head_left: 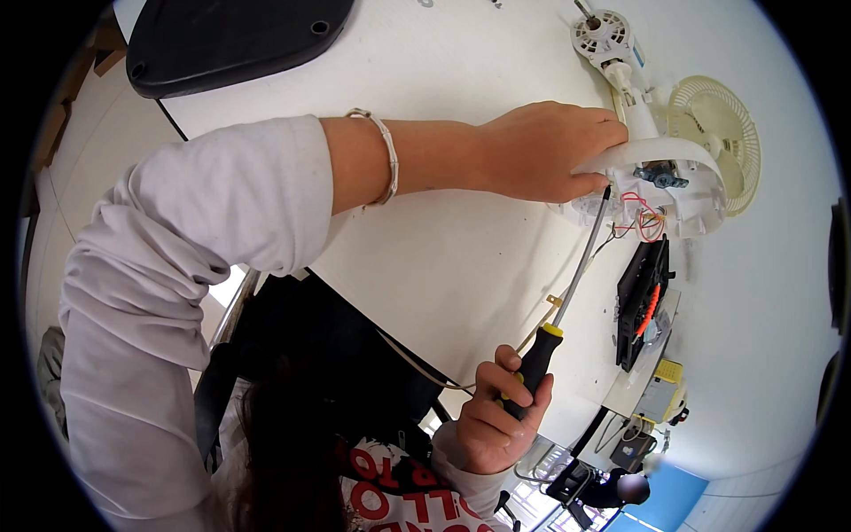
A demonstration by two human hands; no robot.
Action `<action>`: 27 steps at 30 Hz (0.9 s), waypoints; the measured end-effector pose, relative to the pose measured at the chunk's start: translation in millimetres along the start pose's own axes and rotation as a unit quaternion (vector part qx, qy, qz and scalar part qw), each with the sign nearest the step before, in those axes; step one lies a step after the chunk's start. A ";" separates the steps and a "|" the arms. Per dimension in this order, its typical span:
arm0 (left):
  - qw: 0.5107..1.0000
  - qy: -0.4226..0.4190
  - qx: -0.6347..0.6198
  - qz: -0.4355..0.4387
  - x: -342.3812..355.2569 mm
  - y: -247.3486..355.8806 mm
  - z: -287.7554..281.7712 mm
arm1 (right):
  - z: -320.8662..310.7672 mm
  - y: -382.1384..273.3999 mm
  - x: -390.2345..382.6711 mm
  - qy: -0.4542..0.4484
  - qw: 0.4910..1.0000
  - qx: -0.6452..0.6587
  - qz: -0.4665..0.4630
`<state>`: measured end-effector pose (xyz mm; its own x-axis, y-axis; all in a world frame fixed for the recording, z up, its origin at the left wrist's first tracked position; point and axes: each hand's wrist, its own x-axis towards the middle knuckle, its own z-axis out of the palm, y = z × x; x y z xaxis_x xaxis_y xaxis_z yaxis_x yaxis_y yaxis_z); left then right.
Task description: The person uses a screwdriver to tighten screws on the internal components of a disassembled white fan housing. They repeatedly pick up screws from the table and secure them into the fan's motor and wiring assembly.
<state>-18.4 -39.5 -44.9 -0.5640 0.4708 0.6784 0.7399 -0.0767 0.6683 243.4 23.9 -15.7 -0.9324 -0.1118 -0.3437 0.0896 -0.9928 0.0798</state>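
My left hand [554, 151] is closed round the edge of a white plastic fan base [678, 151], which lies tipped so that its hollow inside shows. Red and dark wires [645, 217] hang out of the base, and a dark knob-like part [660, 175] sits within it. In my right hand [498, 417] is a screwdriver [581, 270] with a black and yellow handle. Its shaft slants up to the base, the tip beside my left fingers; whether it sits on a screw is hidden. The fan's stem leads to an exposed motor housing [601, 37] at the far end.
A round cream fan grille [716, 133] stands behind the base. A black tool case [640, 306] with an orange item lies nearby. A beige cord [417, 368] crosses the white table's [425, 257] near edge. A black panel [239, 44] lies far left; another person [612, 488] is in the background.
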 end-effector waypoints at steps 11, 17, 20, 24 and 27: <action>0.999 0.043 -0.004 0.020 1.4 0.4 2.4 | 19.0 -12.2 -9.5 0.074 0.987 -0.138 -0.026; 0.999 0.031 0.007 0.014 1.0 1.5 0.6 | 24.7 -20.7 -11.9 0.105 0.980 -0.171 0.005; 1.000 0.026 -0.001 0.017 2.2 2.0 0.3 | 30.5 -19.3 -8.4 0.158 0.983 -0.089 0.006; 0.999 0.034 -0.013 0.021 1.2 2.1 1.3 | 22.2 -18.8 -8.1 0.112 0.994 0.008 0.011; 0.999 0.039 -0.008 0.025 0.1 1.7 1.0 | 26.7 -18.4 -8.3 0.084 0.994 0.070 0.011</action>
<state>-16.9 -38.7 -44.0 -0.5536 0.3969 0.7321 0.7623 -0.1125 0.6374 240.1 44.2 10.7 -0.8577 -0.1503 -0.4917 0.0480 -0.9756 0.2144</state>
